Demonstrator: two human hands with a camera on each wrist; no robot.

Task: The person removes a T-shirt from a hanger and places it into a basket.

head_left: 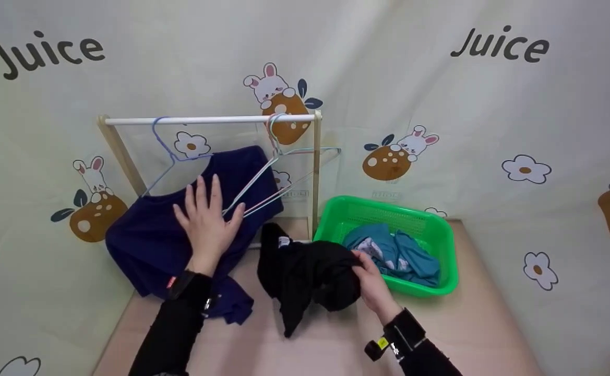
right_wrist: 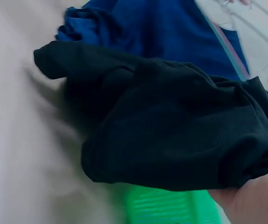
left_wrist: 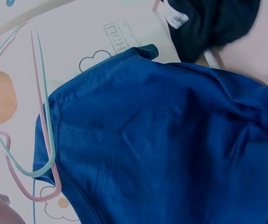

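A bunched black garment (head_left: pixel 315 269) with a white label hangs from my right hand (head_left: pixel 372 284), whose fingers and thumb pinch its right end. In the right wrist view the black cloth (right_wrist: pixel 171 130) fills the middle. My left hand (head_left: pixel 205 224) is spread with straight fingers in front of a navy shirt (head_left: pixel 153 230), its thumb beside the lower ends of the empty hangers (head_left: pixel 263 180). Whether it touches them I cannot tell. The shirt hangs on a blue hanger (head_left: pixel 171 156); the left wrist view shows its blue cloth (left_wrist: pixel 138 135) close up.
A white rail (head_left: pixel 211 120) on wooden posts (head_left: pixel 317 172) carries the hangers. To the right stands a green basket (head_left: pixel 451 250) with teal clothing (head_left: pixel 414 258) inside. A printed curtain (head_left: pixel 388 94) surrounds the beige tabletop (head_left: pixel 471 334).
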